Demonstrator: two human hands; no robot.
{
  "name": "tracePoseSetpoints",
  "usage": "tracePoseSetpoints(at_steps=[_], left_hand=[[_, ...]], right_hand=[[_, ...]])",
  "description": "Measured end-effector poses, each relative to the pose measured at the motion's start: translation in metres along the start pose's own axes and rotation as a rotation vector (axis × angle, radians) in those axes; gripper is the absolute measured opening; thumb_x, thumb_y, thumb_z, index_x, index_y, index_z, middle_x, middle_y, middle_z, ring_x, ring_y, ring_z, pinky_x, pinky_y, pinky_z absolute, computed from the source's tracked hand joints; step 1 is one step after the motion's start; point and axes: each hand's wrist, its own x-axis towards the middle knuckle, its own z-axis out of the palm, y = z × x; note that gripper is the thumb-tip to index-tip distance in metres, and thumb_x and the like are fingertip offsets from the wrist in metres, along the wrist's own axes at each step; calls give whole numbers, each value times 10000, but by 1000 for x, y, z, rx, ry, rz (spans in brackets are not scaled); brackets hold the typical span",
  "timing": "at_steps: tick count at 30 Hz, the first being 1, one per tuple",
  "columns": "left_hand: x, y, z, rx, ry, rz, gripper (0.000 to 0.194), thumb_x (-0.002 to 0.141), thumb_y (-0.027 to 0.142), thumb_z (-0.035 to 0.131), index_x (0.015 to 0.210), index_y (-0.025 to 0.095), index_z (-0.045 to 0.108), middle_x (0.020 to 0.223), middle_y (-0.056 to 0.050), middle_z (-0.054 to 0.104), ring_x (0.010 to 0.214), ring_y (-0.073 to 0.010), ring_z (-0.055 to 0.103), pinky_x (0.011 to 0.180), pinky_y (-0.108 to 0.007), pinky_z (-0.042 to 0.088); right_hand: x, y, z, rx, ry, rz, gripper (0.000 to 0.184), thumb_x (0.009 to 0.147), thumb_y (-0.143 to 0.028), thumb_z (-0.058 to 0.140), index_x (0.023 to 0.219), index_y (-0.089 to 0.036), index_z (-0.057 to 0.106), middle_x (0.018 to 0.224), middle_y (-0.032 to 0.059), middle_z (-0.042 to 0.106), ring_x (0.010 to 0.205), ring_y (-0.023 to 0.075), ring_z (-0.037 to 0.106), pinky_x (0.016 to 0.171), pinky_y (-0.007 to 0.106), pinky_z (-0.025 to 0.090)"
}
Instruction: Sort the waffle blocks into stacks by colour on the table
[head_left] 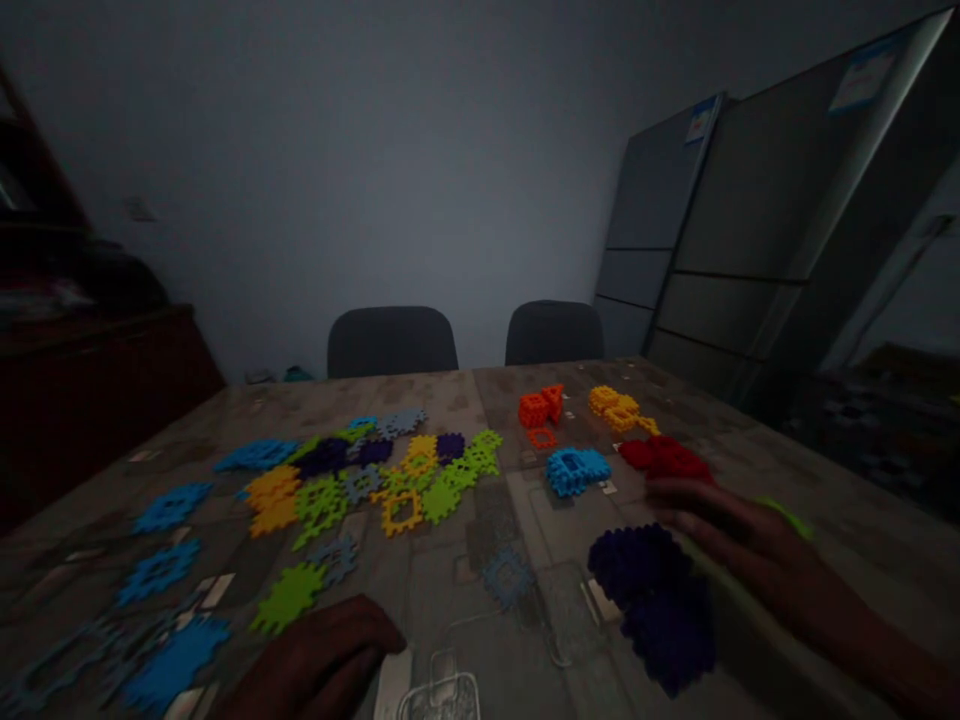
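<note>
My left hand (319, 655) rests low at the table's near edge, fingers loosely bent, with nothing visible in it. Just beyond it lies a lime-green gear-edged plastic piece (291, 597). On the right, my right hand (739, 535) reaches leftward with fingers stretched out. Its fingertips are close to a cluster of red pieces (670, 458); whether they touch is unclear. Below and left of that hand sit two dark purple stacks (649, 600) of the same toothed pieces. A lime-green piece (787, 517) shows partly behind the right hand. Between the hands lies a grey-blue piece (508, 577).
Mixed loose pieces spread across the left, including yellow ones (402, 511) and blue ones (159, 570). Farther right stand a blue stack (576, 470), an orange group (540, 405) and a yellow-orange group (621, 407). Two dark chairs (392, 340) face the far edge.
</note>
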Motion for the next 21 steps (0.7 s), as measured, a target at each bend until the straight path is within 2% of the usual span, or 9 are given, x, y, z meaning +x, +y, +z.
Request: tracePoseSetpoints(at_steps=[3, 5, 7, 9, 10, 12, 15, 18, 21], left_hand=[[22, 1, -12, 16, -18, -55, 242, 925, 271, 449, 960, 300, 687, 951, 12, 749, 860, -176, 715, 786, -255, 589], [36, -13, -17, 15, -4, -88, 271, 936, 293, 431, 975, 275, 699, 1017, -18, 744, 947, -200, 700, 871, -307, 569], [49, -35, -20, 65, 35, -153, 301, 915, 322, 439, 1029, 249, 708, 1134, -59, 727, 1063, -251, 669, 959, -387, 532], [58, -59, -24, 152, 90, -230, 366, 887, 349, 442, 1122, 204, 682, 1210, -105, 700, 1112, -289, 648, 990, -435, 509], [61, -70, -26, 171, 89, -245, 386, 877, 345, 440, 1149, 194, 668, 1215, -111, 697, 1120, -293, 644, 993, -439, 507], [65, -85, -29, 200, 80, -263, 427, 868, 334, 434, 1212, 176, 633, 1248, -123, 678, 1151, -305, 628, 1011, -459, 492], [68, -93, -26, 218, 52, -240, 487, 867, 296, 443, 1319, 154, 558, 1371, -147, 592, 1248, -323, 559, 1067, -502, 431], [74, -86, -15, 212, -11, -158, 571, 825, 232, 521, 1392, 167, 484, 1464, -143, 501, 1332, -307, 473, 1120, -498, 362], [81, -71, -7, 188, -80, -82, 563, 803, 242, 602, 1356, 191, 511, 1445, -138, 517, 1324, -317, 470, 1120, -520, 345]], right_hand=[[-3, -45, 68, 160, -281, -45, 375, 891, -441, 500, 1203, -294, 649, 1226, 86, 682, 1118, 301, 631, 946, 471, 516], [3, -63, 111, 204, -386, -95, 417, 861, -298, 511, 1267, -276, 605, 1265, 82, 659, 1143, 270, 617, 983, 451, 497], [20, -73, 145, 131, -323, -172, 499, 836, -199, 497, 1328, -253, 559, 1358, 88, 596, 1249, 255, 540, 1071, 450, 420], [47, -78, 170, -26, -265, -217, 552, 820, -128, 484, 1367, -188, 523, 1427, 119, 532, 1322, 252, 468, 1125, 436, 347], [64, -81, 180, -122, -244, -205, 571, 812, -96, 473, 1378, -165, 508, 1458, 131, 499, 1350, 251, 434, 1139, 427, 320], [95, -84, 194, -178, -199, -164, 569, 811, -48, 443, 1372, -121, 501, 1463, 175, 477, 1373, 280, 396, 1146, 461, 280], [128, -87, 209, -210, -172, -129, 498, 824, -35, 422, 1299, -107, 554, 1370, 208, 546, 1319, 322, 442, 1103, 498, 303], [133, -90, 218, -231, -194, -148, 423, 828, -47, 426, 1208, -87, 606, 1258, 237, 603, 1206, 346, 519, 1024, 503, 371], [118, -93, 221, -237, -236, -212, 392, 793, -58, 478, 1147, -118, 636, 1213, 200, 628, 1146, 327, 540, 997, 469, 392]])
